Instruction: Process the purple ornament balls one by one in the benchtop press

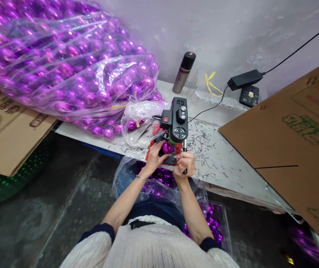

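A black bench machine [179,119] with round vents and a red switch stands on a red base [151,143] near the table's front edge. Under its head, my left hand [155,157] holds a shiny purple ball [167,147] between thumb and fingers. My right hand [184,164] is wrapped round the black handle [185,171] of a lever at the machine's right side. More purple balls [162,176] lie in a plastic bag on my lap, just below both hands.
A large clear bag of purple balls [72,70] fills the back left. Behind the machine stand a spray can [182,76] and a power adapter [245,79]. Cardboard boxes [285,137] flank the right; short dark bits litter the table [232,163].
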A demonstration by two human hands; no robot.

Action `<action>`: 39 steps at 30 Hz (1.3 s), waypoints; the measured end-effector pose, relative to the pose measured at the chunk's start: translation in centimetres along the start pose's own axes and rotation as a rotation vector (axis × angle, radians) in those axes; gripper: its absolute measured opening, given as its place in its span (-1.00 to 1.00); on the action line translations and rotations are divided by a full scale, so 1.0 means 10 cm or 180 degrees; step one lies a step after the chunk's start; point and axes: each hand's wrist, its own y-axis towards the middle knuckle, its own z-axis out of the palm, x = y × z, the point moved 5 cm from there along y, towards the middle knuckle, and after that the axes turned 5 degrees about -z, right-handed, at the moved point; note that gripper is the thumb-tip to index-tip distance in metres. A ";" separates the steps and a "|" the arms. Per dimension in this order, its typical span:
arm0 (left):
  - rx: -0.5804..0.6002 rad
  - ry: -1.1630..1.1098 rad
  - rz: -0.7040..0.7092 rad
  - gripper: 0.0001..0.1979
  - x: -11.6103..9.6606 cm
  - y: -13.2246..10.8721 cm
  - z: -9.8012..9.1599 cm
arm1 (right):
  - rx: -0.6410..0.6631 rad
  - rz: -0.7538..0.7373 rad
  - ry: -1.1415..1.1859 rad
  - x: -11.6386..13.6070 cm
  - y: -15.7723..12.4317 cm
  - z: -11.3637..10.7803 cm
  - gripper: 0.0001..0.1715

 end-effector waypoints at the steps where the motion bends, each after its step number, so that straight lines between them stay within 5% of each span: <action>1: -0.0005 -0.0003 0.0001 -0.37 0.00 0.00 0.00 | -0.0018 0.0003 0.0025 0.00 -0.01 0.00 -0.65; 12: -0.0145 0.0373 0.0461 -0.38 0.04 -0.01 0.02 | -0.0041 0.0117 0.0151 -0.06 -0.10 0.03 -0.64; 19: -0.0159 0.0359 0.0462 -0.43 0.03 0.00 0.02 | 0.0106 -0.0234 -0.0077 -0.04 -0.12 0.07 -0.64; 26: -0.0147 0.0291 0.0407 -0.35 0.03 0.05 0.02 | -0.0059 0.0582 -0.0018 0.16 0.47 0.00 -0.66; 31: -0.0251 0.0566 0.0702 -0.34 -0.07 -0.35 -0.08 | 0.0084 0.0506 -0.0031 0.28 0.70 -0.04 -0.65; 36: 0.0444 0.1224 0.1156 -0.28 -0.07 -1.00 -0.15 | 0.0114 0.0322 0.0020 0.26 0.52 -0.04 -0.65; 39: 0.0317 0.1402 0.1134 -0.28 -0.08 -0.94 -0.30 | 0.0053 0.0368 0.0033 0.24 0.46 -0.03 -0.65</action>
